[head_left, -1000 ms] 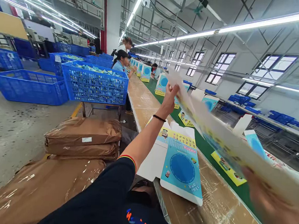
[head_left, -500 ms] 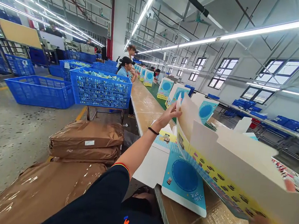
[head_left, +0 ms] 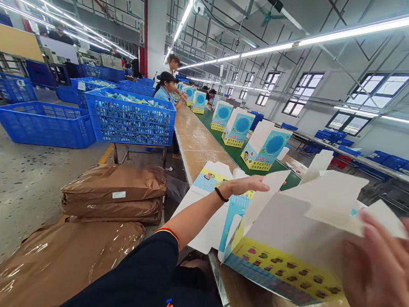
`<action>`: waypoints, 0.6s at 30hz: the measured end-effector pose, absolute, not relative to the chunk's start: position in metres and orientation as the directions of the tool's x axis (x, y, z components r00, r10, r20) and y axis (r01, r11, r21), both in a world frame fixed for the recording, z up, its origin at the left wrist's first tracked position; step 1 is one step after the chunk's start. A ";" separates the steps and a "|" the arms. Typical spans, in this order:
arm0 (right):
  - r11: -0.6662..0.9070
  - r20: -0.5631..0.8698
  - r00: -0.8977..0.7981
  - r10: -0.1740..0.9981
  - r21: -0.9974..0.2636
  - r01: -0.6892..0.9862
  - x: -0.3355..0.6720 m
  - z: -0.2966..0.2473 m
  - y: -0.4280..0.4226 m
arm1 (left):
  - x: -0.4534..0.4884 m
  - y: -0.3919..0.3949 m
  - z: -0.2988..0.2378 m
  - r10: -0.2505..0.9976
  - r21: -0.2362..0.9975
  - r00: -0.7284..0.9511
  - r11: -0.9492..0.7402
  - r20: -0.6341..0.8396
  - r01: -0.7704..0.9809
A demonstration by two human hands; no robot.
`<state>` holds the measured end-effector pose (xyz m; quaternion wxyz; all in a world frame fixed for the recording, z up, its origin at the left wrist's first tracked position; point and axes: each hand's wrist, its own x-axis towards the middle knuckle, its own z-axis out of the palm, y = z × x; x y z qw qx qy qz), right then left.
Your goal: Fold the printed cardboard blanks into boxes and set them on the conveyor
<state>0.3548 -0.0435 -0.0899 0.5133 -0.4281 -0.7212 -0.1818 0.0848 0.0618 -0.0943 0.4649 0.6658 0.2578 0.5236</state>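
A white cardboard box with a yellow printed band stands half-erected on the wrapped workbench in front of me. My left hand lies flat with fingers stretched out against the box's far left flap. My right hand, blurred and large at the lower right, spreads its fingers over the box's near right flaps. A stack of flat blue-and-yellow box blanks lies under and behind the box.
Erected blue boxes stand in a row on the green conveyor belt. Other workers sit farther along the bench. Blue plastic crates stand at the left, brown wrapped bundles on the floor beside me.
The flat blank held up in the air has come down to the bench and been opened into a box shape. My left hand dropped from raised to flat on a flap.
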 end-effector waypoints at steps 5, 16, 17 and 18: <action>0.540 0.675 -0.635 0.376 0.397 0.742 0.348 -0.066 -0.043 | 0.091 0.058 -0.125 0.833 0.939 0.433 -0.298 0.345 -0.175; 0.407 -0.232 -0.378 0.896 0.087 0.909 0.300 -0.056 -0.049 | 0.077 0.041 -0.139 0.818 0.903 0.465 -0.140 0.337 -0.407; 0.409 -0.258 -0.371 0.892 0.108 0.906 0.297 -0.060 -0.048 | 0.079 0.037 -0.138 0.822 0.902 0.469 -0.117 0.323 -0.416; 0.421 -0.271 -0.377 0.886 0.126 0.898 0.295 -0.063 -0.047 | 0.081 0.034 -0.137 0.831 0.903 0.470 -0.088 0.299 -0.420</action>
